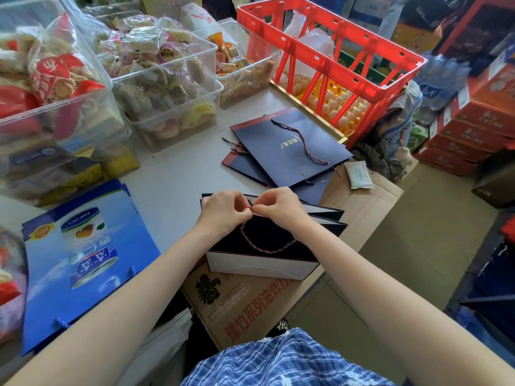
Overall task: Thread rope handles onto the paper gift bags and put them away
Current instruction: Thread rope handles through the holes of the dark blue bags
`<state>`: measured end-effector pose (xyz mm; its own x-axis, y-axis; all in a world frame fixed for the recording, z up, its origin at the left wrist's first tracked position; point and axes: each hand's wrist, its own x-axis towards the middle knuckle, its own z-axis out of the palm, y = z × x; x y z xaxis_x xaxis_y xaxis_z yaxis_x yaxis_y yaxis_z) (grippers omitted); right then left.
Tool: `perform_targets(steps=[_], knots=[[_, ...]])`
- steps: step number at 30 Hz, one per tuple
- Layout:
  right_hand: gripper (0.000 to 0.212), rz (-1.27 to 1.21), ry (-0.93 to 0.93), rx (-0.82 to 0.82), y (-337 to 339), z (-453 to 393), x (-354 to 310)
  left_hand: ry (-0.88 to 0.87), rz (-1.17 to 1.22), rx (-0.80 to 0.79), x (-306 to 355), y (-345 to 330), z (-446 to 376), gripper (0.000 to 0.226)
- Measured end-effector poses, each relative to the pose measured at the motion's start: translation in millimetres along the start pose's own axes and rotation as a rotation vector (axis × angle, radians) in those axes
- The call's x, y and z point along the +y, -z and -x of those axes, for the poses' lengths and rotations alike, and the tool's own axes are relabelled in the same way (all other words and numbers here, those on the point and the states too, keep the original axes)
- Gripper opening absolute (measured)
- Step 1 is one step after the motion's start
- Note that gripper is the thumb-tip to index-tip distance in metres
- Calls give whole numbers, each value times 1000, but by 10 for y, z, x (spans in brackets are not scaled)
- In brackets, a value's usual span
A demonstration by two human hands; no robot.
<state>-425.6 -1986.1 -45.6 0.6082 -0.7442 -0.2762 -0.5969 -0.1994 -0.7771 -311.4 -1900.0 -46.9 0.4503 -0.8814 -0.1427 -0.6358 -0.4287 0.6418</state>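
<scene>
A dark navy paper gift bag (264, 246) lies folded flat in front of me, its white bottom flap toward me, resting on a cardboard box. My left hand (223, 211) and my right hand (278, 206) meet at the bag's top edge, both pinching the end of a twisted red-and-blue rope handle (267, 247) whose loop hangs across the bag's face. Beyond lie other navy bags (289, 146), stacked flat, the top one with a rope handle lying on it.
A stack of bright blue printed bags (83, 263) lies at the left. Clear bins of snacks (167, 87) fill the back left. A red crate (328, 59) over egg trays stands at the back right. The cardboard box (250, 299) sits under the bag; a tissue pack (359, 175) lies right.
</scene>
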Motion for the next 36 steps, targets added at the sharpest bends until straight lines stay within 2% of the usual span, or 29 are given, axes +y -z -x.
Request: perform_targets(steps=[6,14,19,27,36], knots=[[6,-50,-27,5,-46,-58,18,-107,121,26,-111,6,76,12],[9,26,86,-60,2,-46,26,-8,148,52,-78,12,3,3],[11,49,146,-62,5,-33,44,39,184,-52,-83,97,-49,2],[11,138,224,-130,65,-97,34,-72,161,-212,-133,182,-52,3],[10,111,314,-210,90,-110,83,8,183,-455,-111,356,-164,15]])
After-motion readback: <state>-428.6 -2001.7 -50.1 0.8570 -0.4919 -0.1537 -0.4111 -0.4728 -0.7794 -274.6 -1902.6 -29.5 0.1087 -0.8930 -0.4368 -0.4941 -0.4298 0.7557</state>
